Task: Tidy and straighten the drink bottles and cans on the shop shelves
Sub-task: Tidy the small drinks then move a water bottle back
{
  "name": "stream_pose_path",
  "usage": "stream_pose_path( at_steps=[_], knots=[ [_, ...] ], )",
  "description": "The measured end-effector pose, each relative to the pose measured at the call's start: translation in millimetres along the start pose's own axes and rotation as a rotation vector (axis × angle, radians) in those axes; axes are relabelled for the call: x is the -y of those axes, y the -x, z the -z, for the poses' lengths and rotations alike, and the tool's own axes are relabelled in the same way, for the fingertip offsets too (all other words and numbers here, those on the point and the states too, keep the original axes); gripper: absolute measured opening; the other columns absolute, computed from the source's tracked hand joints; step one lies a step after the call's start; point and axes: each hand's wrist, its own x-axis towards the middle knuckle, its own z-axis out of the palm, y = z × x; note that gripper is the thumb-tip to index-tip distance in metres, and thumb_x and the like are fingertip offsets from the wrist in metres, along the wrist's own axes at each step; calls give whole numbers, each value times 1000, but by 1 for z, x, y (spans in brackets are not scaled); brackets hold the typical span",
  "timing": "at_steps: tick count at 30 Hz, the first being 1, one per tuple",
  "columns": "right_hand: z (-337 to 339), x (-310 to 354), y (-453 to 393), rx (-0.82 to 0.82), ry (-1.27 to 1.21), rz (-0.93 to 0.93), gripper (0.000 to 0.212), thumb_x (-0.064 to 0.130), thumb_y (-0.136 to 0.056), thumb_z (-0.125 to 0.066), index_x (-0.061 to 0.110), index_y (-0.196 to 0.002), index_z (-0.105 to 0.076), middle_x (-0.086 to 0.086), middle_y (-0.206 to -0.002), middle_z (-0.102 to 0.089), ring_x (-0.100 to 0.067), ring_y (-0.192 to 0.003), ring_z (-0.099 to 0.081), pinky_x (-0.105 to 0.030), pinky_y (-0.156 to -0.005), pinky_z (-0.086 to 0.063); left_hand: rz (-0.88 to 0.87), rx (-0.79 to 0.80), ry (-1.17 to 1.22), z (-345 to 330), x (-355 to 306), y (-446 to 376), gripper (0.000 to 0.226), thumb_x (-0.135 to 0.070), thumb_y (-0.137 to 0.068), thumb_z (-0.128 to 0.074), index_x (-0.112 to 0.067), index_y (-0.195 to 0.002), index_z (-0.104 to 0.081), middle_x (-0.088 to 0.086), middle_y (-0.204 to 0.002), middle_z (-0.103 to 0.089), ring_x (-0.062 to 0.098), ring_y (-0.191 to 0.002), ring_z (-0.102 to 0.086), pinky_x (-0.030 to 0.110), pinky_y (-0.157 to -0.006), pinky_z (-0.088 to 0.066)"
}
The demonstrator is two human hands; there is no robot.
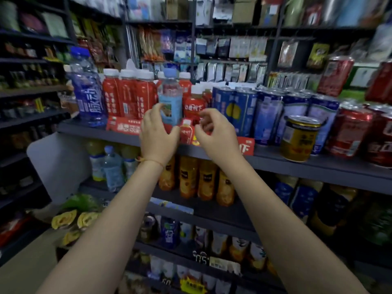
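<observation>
Two loosely curled, empty grips, left [158,132] and right [214,132], hover at a crowded grey shelf [297,164] of drinks.

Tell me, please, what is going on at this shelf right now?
A person is tidying drinks on a shop shelf. Both hands are raised in front of the top drinks row: the left hand is curved by a light blue water bottle that stands among red bottles, and the right hand hovers by a shorter red bottle, fingers loosely curled. Neither hand plainly grips anything. Blue cans, a yellow can and red cans stand to the right.
</observation>
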Motion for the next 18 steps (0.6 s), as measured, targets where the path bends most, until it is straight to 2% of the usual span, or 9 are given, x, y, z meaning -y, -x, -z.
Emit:
stream_pose_path(
  at_steps=[2, 5, 7, 8, 10, 13, 18],
  knots=[
    [-19, 14, -33, 17, 77, 46, 42, 21, -91, -62, 12, -131, -53, -4, -122, -58, -18, -115, -52, -34, -99, -46, 4, 91, -34, -1, 9, -12, 67, -31, -85, -65, -13, -144, -39, 12, -141, -47, 32, -130, -44, 49, -109, -35],
    [-41, 32, -74, 16, 284, 105, 65, 29, -93, -62, 8, -148, -35, -9, -147, -44, -26, -141, -31, -40, -119, -25, -39, 125, -72, 0, 21, -13, 65, -35, -87, -64, -15, -145, -40, 6, -142, -50, 26, -132, -44, 46, -113, -28],
    [-53, 38, -94, 61, 463, 105, 79, 42, -94, -60, 6, -154, -22, -11, -158, -31, -29, -151, -15, -44, -124, -10, -76, 113, -71, 2, 27, -13, 66, -36, -88, -64, -16, -145, -40, 4, -141, -52, 24, -132, -45, 45, -113, -27],
    [-58, 39, -102, 96, 522, 75, 85, 49, -93, -58, 6, -154, -18, -12, -159, -28, -30, -152, -12, -45, -124, -7, -93, 110, -68, 3, 30, -13, 66, -36, -88, -64, -15, -146, -39, 4, -141, -52, 23, -132, -45, 44, -113, -26],
    [-67, 40, -111, 130, 589, -4, 87, 59, -91, -56, 5, -152, -24, -15, -155, -35, -32, -149, -20, -47, -123, -10, -120, 122, -54, 5, 32, -14, 67, -35, -89, -63, -15, -148, -37, 3, -143, -51, 22, -133, -44, 44, -115, -24],
    [-71, 41, -112, 73, 669, -29, 76, 66, -88, -55, 8, -136, -44, -12, -136, -54, -32, -135, -38, -47, -117, -21, -131, 151, -12, 8, 34, -15, 69, -33, -89, -63, -13, -149, -36, 3, -144, -51, 24, -133, -45, 46, -116, -25],
    [-68, 46, -103, -33, 532, -6, 72, 65, -79, -68, 12, -125, -51, -7, -125, -60, -28, -129, -45, -47, -121, -15, -149, 150, 33, 16, 36, -13, 69, -34, -88, -61, -12, -149, -36, 3, -139, -53, 23, -129, -45, 44, -114, -28]
  ],
)
